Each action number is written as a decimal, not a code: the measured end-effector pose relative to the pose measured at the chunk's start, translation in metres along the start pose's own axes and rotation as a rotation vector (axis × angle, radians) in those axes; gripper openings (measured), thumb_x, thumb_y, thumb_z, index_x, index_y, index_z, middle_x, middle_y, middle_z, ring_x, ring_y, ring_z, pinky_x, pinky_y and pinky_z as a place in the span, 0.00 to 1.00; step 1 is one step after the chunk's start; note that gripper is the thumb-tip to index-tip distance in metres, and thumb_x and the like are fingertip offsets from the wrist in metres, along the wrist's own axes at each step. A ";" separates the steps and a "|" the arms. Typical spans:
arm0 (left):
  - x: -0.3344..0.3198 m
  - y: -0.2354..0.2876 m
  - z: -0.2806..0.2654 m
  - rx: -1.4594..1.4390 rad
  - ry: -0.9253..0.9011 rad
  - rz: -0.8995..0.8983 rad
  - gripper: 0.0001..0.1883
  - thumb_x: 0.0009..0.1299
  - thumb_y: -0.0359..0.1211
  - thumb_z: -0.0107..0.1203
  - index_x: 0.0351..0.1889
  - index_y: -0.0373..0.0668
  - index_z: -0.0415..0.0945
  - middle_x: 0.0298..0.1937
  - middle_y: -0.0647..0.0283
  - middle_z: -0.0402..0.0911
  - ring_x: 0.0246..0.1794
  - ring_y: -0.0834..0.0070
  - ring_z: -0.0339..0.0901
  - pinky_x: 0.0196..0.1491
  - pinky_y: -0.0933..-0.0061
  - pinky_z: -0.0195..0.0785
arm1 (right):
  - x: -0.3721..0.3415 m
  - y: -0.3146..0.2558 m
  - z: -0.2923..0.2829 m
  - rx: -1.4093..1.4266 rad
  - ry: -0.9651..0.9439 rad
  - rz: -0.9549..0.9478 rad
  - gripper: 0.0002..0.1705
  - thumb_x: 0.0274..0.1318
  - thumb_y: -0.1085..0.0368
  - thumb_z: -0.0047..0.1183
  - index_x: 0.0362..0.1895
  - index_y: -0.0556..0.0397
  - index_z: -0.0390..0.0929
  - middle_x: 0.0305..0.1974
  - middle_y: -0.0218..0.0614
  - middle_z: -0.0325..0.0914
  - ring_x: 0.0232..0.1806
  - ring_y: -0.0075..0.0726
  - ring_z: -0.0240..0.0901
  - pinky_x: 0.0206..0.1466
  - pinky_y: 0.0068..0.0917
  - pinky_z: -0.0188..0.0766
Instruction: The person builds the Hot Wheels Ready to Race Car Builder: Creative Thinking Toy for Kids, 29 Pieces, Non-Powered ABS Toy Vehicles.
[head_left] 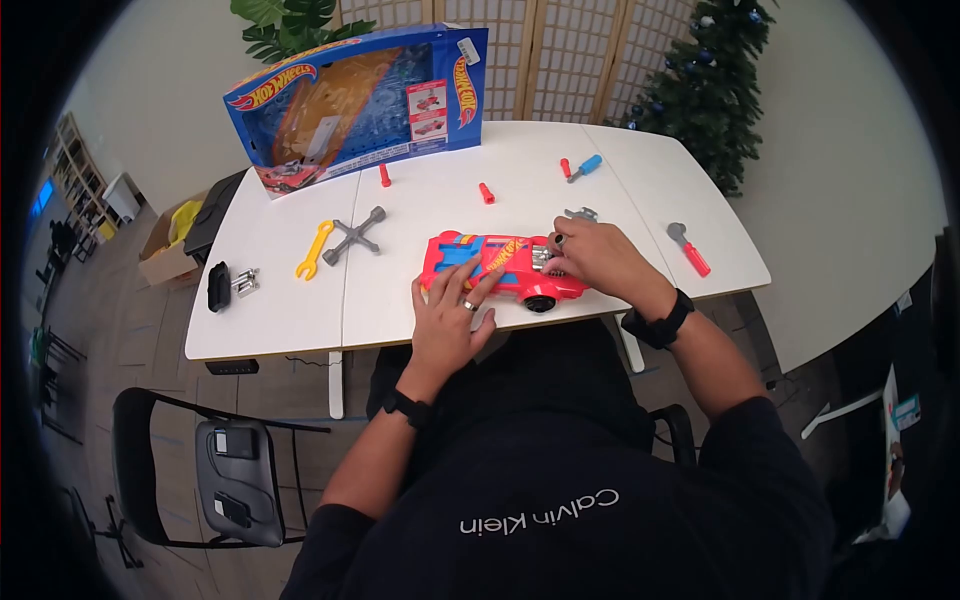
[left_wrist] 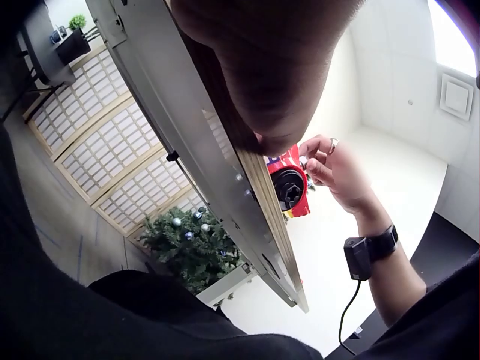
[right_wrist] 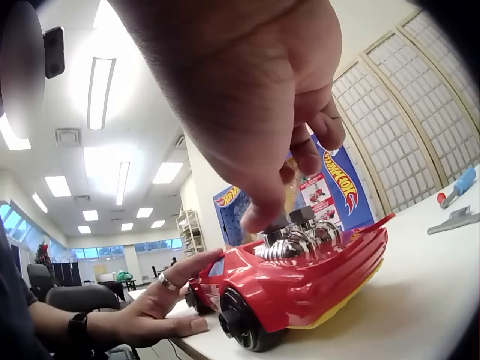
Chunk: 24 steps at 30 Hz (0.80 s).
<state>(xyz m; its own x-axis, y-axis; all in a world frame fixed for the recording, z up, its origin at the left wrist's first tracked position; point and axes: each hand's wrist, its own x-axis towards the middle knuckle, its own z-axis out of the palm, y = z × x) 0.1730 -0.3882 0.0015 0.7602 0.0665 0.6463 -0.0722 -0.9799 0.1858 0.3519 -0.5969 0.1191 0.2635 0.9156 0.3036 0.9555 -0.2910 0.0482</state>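
Observation:
A red toy car (head_left: 505, 262) with a blue windshield, yellow trim and black wheels sits near the table's front edge. My left hand (head_left: 447, 315) rests on its left part, fingers spread over the top and thumb by the near side. At the other end, my right hand (head_left: 602, 262) reaches over the silver toy engine (right_wrist: 298, 241) with black tops, thumb and fingers curled at it in a pinch. A grey toy piece (head_left: 582, 214) lies just behind the right hand, which partly covers it.
A blue toy box (head_left: 355, 105) stands at the back left. Around lie a yellow wrench (head_left: 315, 250), a grey cross wrench (head_left: 355, 236), red pieces (head_left: 486, 193), a blue-handled screwdriver (head_left: 585, 168) and a red-handled tool (head_left: 690, 250). A black case (head_left: 219, 287) lies at the left edge.

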 end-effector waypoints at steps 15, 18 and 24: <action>0.000 0.000 -0.003 0.007 0.029 0.003 0.37 0.66 0.41 0.66 0.77 0.63 0.73 0.77 0.65 0.71 0.72 0.63 0.68 0.70 0.39 0.54 | -0.004 -0.015 0.000 -0.264 -0.055 -0.099 0.10 0.65 0.66 0.56 0.49 0.45 0.84 0.43 0.34 0.79 0.44 0.41 0.83 0.41 0.37 0.80; 0.000 0.000 -0.003 0.017 0.046 0.007 0.37 0.66 0.41 0.66 0.77 0.65 0.73 0.77 0.67 0.71 0.71 0.65 0.68 0.69 0.38 0.55 | -0.002 -0.024 0.002 -0.428 -0.061 -0.054 0.12 0.64 0.66 0.56 0.50 0.42 0.84 0.42 0.32 0.79 0.42 0.36 0.83 0.36 0.34 0.80; 0.000 0.000 -0.003 0.013 0.058 -0.008 0.38 0.66 0.42 0.66 0.78 0.65 0.72 0.77 0.67 0.71 0.70 0.65 0.68 0.69 0.37 0.55 | -0.001 -0.032 0.013 -0.533 -0.080 0.047 0.12 0.65 0.66 0.57 0.52 0.41 0.82 0.41 0.31 0.79 0.41 0.34 0.83 0.36 0.34 0.78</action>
<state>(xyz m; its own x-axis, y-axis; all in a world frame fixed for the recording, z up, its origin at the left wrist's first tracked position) 0.1714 -0.3873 0.0040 0.7222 0.0845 0.6865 -0.0578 -0.9817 0.1816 0.3225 -0.5845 0.1047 0.3338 0.9104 0.2443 0.7484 -0.4135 0.5186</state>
